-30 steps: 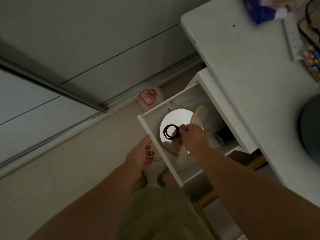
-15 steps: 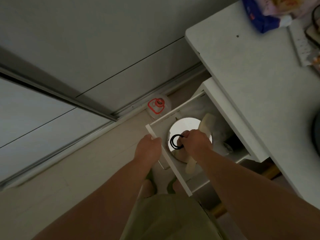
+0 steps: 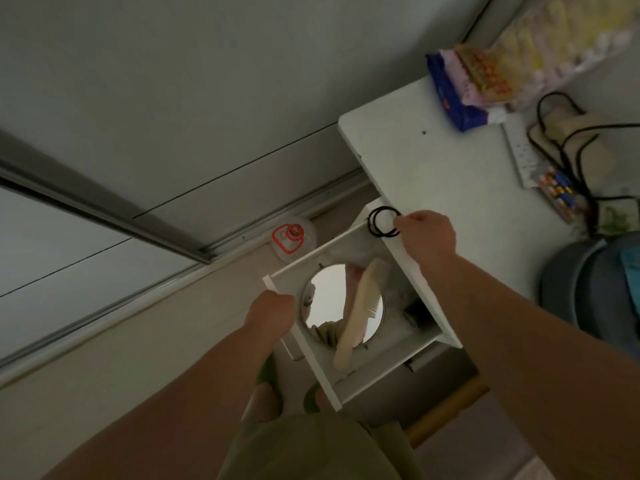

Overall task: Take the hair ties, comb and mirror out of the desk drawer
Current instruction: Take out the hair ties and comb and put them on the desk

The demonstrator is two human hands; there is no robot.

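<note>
The white desk drawer stands pulled out below the desk. Inside lies a round mirror with a cream comb resting across it. My right hand is raised over the desk's edge and pinches black hair ties, which hang clear of the drawer. My left hand grips the drawer's front panel near its handle.
The white desk carries a blue packet, a power strip with black cables and small coloured items at the back right. A clear container with red marking sits on the floor by the sliding door track. A dark chair stands at the right.
My right hand lifted the hair ties off the mirror and out of the drawer, up to the desk edge. My left hand moved onto the drawer front and stayed there.
</note>
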